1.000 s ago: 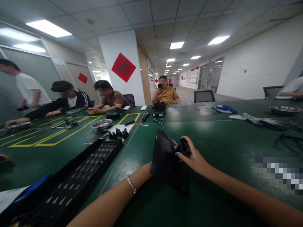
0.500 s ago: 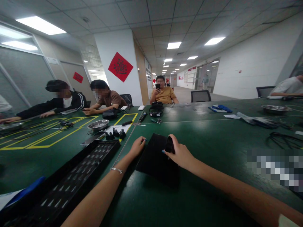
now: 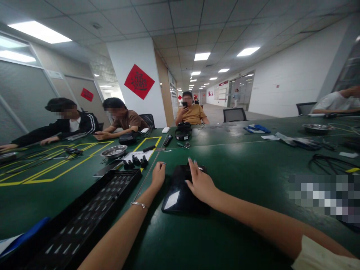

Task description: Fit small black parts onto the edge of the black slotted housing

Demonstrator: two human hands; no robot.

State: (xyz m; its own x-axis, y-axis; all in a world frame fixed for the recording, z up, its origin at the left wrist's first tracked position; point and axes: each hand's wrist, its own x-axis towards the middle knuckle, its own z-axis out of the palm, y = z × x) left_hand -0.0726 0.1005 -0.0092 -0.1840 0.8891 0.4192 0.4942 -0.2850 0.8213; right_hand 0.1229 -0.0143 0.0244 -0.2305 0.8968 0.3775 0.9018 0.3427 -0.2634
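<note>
A flat black plastic panel [image 3: 180, 197] lies on the green table [image 3: 239, 176] just in front of me. My right hand [image 3: 198, 182] rests on its far end with fingers stretched out, over a small black block that is mostly hidden beneath them. My left hand [image 3: 158, 175] lies on the table at the panel's left edge, fingers extended and together, a bracelet on the wrist. Neither hand grips anything.
A long black perforated tray [image 3: 92, 213] runs along my left. Beyond it are small black parts [image 3: 136, 162], a metal bowl [image 3: 114, 151] and yellow floor-tape markings [image 3: 56, 165]. Several people sit at the far side. Cables [image 3: 329, 163] and another bowl [image 3: 317, 128] lie right.
The panel, held upright a second ago, has been laid flat on the table. My right hand released the black block and opened on top; my left hand came out from behind to the panel's left edge.
</note>
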